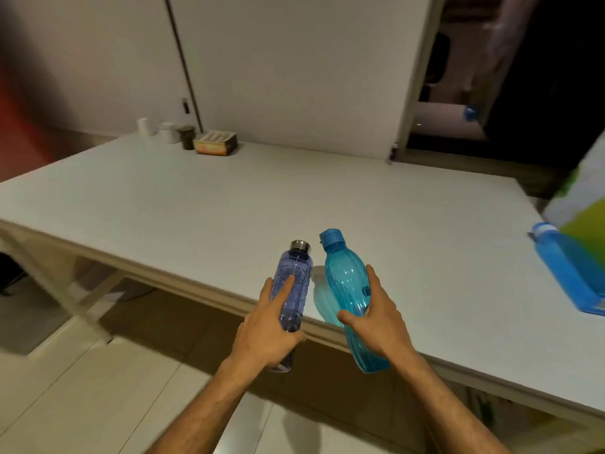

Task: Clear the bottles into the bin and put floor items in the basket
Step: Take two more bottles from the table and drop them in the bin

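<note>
a single head-worn view is given, aimed forward and down across the table (229, 198) from its near edge; both forearms are seen close below, and the wall behind the table is taken in.

A translucent purple plastic bottle (293, 290) with a moulded grid pattern wore a silver metal cap, and beside it, at three o'clock, a translucent turquoise ribbed plastic bottle (350, 298) had a blue flip lid. The flat tabletop (229, 198) was plain white, with a pale blue bottle (568, 267) at its three o'clock edge and an orange-and-cream tin box (215, 142) at eleven o'clock.
</note>
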Tool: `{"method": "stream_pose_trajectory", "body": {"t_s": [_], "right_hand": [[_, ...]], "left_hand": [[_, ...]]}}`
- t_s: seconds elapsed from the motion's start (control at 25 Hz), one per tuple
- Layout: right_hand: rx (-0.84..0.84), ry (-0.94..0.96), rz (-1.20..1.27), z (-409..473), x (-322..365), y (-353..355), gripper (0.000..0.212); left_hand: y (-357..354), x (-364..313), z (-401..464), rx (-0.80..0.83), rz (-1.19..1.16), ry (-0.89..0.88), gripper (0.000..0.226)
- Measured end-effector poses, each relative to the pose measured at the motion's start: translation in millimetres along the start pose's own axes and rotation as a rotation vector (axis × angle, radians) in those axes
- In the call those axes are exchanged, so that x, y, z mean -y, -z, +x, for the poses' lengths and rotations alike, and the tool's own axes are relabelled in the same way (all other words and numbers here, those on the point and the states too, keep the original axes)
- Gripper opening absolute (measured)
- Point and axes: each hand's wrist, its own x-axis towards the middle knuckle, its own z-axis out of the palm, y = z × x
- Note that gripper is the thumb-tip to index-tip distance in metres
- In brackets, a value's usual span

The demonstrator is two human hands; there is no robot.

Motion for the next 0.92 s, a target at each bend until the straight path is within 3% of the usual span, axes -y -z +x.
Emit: {"method": "stream_pose_trajectory", "body": {"t_s": [0.6,0.92], "right_hand": [[0.392,0.374,0.11,24.1,223.6,-284.5,0.113],[0.63,0.524,0.236,98.5,329.4,-417.5,0.094]], "left_hand": [[160.1,275.6,-95.3,-0.378,-0.094,0.44,0.113],[212.1,388.3,-59.0,-0.538,-0.238,0.588,0.121]]}}
